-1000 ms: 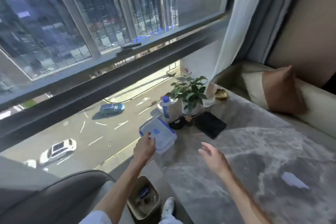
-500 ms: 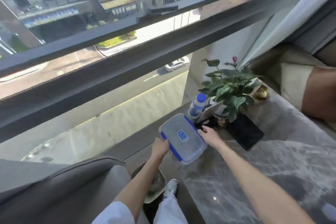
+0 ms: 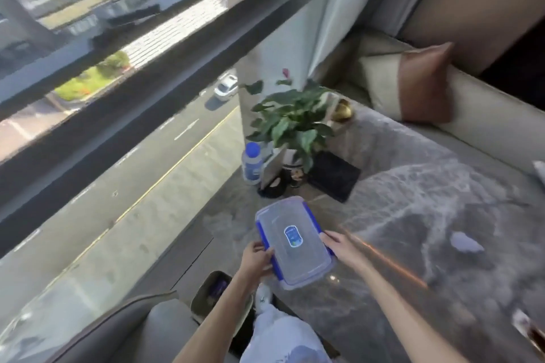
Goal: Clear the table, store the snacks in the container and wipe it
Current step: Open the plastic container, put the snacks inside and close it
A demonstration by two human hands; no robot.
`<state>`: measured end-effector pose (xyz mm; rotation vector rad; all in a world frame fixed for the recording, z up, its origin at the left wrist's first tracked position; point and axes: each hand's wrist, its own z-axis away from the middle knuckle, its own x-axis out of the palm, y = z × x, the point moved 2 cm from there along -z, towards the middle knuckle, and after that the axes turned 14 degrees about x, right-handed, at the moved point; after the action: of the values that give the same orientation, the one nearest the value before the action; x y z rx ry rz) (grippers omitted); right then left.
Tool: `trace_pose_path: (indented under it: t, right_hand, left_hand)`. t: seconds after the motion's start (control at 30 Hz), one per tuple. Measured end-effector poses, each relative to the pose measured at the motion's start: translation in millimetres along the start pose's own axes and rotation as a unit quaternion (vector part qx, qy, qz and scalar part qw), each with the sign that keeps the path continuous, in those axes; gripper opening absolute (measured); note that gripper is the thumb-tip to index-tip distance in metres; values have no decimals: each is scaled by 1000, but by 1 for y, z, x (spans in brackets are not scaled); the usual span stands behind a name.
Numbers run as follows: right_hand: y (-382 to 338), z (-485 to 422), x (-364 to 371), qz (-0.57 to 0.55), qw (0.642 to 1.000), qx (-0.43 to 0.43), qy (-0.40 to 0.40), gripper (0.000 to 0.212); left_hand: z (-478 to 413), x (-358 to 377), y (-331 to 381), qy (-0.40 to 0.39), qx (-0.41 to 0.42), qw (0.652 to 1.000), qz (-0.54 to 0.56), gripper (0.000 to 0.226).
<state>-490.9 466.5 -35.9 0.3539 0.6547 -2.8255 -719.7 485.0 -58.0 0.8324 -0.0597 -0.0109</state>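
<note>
A clear plastic container with a blue-clipped lid and a blue label sits at the near left edge of the grey marble table. My left hand grips its left long side and my right hand grips its right long side. The lid is on. What is inside the box cannot be seen. A pale scrap lies on the table to the right.
Behind the container stand a water bottle, a potted plant, a black square mat and a gold dish. A bin stands on the floor below my left arm. A sofa with a cushion runs along the far side.
My right hand has come onto the container's right side, so both hands now hold it. The container has come nearer to me along the table's left edge. The camera has tilted down.
</note>
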Motion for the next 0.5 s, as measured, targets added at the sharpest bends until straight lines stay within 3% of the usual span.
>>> trace_pose_path:
  t: [0.23, 0.5]
  right_hand:
    - [193, 58, -107, -199, 974, 81, 73, 24]
    - [366, 93, -174, -368, 911, 129, 132, 23]
  left_hand:
    - [37, 167, -47, -205, 2, 975, -89, 28]
    - [117, 314, -135, -282, -5, 953, -111, 30]
